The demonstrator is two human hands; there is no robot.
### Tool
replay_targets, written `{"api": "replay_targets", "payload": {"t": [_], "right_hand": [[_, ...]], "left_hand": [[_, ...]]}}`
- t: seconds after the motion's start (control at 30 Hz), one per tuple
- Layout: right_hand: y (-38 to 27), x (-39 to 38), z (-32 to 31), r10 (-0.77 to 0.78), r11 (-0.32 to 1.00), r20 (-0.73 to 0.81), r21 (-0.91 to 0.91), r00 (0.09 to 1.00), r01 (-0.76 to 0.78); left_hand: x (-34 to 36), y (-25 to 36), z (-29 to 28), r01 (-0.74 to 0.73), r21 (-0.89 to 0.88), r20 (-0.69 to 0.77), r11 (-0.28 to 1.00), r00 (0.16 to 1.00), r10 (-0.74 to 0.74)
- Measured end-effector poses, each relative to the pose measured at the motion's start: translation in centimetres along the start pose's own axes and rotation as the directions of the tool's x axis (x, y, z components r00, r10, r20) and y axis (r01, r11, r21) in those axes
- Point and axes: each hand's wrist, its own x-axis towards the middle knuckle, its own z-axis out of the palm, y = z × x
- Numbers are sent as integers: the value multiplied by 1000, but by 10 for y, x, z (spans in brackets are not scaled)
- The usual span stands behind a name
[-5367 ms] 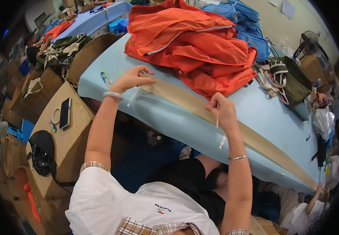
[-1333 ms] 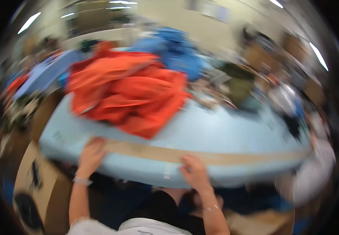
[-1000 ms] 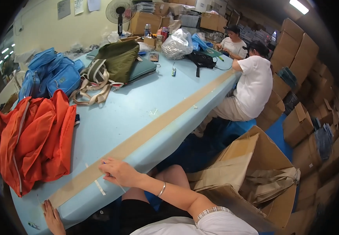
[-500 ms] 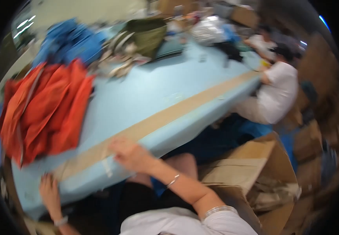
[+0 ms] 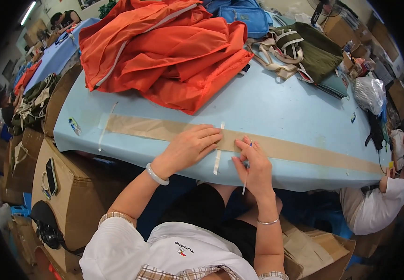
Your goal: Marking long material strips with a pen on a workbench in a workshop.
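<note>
two hands, one tan tape strip point(image 5: 276, 148), one orange garment pile point(image 5: 164, 46), one phone point(image 5: 51, 169)

Open brown cardboard boxes point(image 5: 66, 186) stand just left of the light-blue surface point(image 5: 276, 107), w/ a dark phone point(image 5: 51, 169), screen off, lying on a flap. More brown cartons point(image 5: 311, 249) sit below the surface's near edge at lower right. A clear plastic bag point(image 5: 369, 93) rests on the surface's right end; a small blue-and-white label point(image 5: 74, 126) sticks near its left corner.
</note>
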Motion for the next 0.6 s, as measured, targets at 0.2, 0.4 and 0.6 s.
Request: {"api": "replay_targets", "payload": {"t": [0.2,0.4,0.6], "right_hand": [[1,0,-8,23,1000,39,-8,999,-22],[-2,2,-12,26,998,85,-50,996,-22],[-5,4,-15,12,996,110,-91,994,-2]], "left_hand": [[1,-3,6,-17,2,-20,1000,1000,17],[0,-5,7,-55,29,-45,998,997,56],[-1,-4,7,-40,20,-58,999,997,42]]}}
